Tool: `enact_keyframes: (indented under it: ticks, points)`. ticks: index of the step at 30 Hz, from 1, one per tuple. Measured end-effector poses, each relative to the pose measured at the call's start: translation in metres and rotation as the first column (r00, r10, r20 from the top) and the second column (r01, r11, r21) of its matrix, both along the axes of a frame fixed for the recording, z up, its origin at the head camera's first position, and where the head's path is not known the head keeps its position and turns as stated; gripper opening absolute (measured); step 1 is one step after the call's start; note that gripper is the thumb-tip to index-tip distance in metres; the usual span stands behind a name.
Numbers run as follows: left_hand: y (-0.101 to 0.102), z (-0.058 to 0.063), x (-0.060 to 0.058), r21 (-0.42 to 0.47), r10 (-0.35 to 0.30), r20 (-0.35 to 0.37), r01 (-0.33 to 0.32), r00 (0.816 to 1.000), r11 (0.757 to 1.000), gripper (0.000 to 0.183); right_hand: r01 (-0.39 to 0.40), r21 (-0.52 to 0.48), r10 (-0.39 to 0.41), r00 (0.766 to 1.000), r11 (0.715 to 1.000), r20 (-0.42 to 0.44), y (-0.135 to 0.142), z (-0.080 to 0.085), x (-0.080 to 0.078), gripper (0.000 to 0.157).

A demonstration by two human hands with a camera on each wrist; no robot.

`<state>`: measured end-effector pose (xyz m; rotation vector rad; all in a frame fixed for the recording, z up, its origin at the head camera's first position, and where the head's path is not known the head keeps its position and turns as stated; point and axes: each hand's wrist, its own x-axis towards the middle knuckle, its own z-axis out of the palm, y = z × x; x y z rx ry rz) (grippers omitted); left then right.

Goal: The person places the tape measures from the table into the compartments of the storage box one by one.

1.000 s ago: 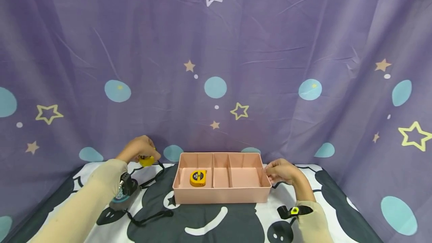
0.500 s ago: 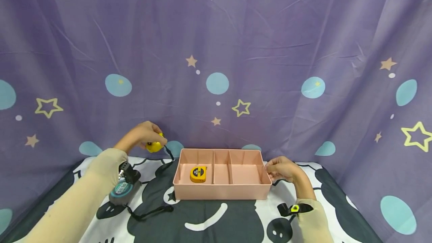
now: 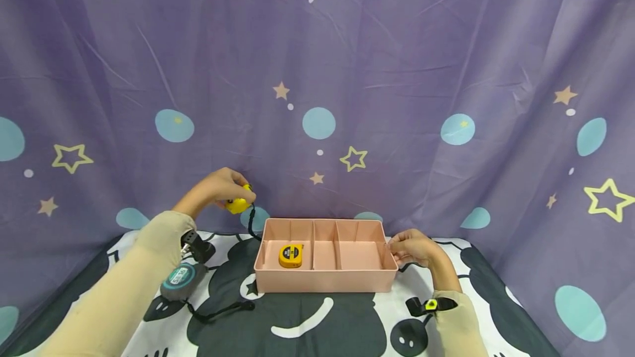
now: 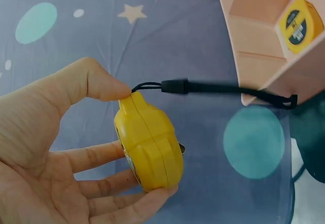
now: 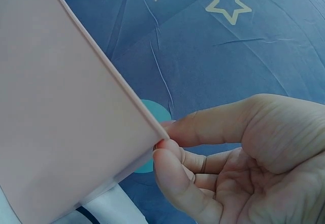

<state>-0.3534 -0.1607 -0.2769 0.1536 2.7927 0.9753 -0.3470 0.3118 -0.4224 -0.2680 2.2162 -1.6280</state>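
Note:
In the left wrist view my left hand (image 4: 56,153) grips a yellow tape measure (image 4: 152,142) between thumb and fingers, edge-on to the camera. A black wrist strap (image 4: 213,87) trails from its thumb end. In the head view this hand is raised just left of a pink divided box (image 3: 324,281), in front of the curtain. My right hand (image 3: 414,248) pinches the rim at the box's right end between thumb and fingers, as the right wrist view shows. Another yellow tape measure (image 3: 290,256), with a dark label, lies in the box's left compartment.
A grey and teal tape measure (image 3: 181,281) with a black strap (image 3: 220,313) lies on the cartoon-print cloth (image 3: 238,340), beside my left forearm. Dividers (image 3: 338,249) part the box's inside. A purple patterned curtain (image 3: 397,70) hangs close behind.
My left hand has lifted the yellow tape measure and moved it to the right, closer to the box. My right hand keeps its hold on the box's end.

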Motion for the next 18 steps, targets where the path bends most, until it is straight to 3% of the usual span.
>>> enact_keyframes:
  ticks: [8, 18]
  points:
    - [0.016, 0.002, -0.003, -0.029, 0.022, -0.032, -0.023, 0.999, 0.999, 0.068, 0.003, 0.010, -0.003, 1.000, 1.000, -0.012, -0.001, 0.001, 0.000, 0.017]
    - [0.031, 0.005, -0.003, 0.021, -0.013, -0.063, 0.014, 0.998, 1.000, 0.065, 0.016, 0.007, -0.016, 1.000, 1.000, -0.018, 0.001, -0.001, -0.001, 0.018]
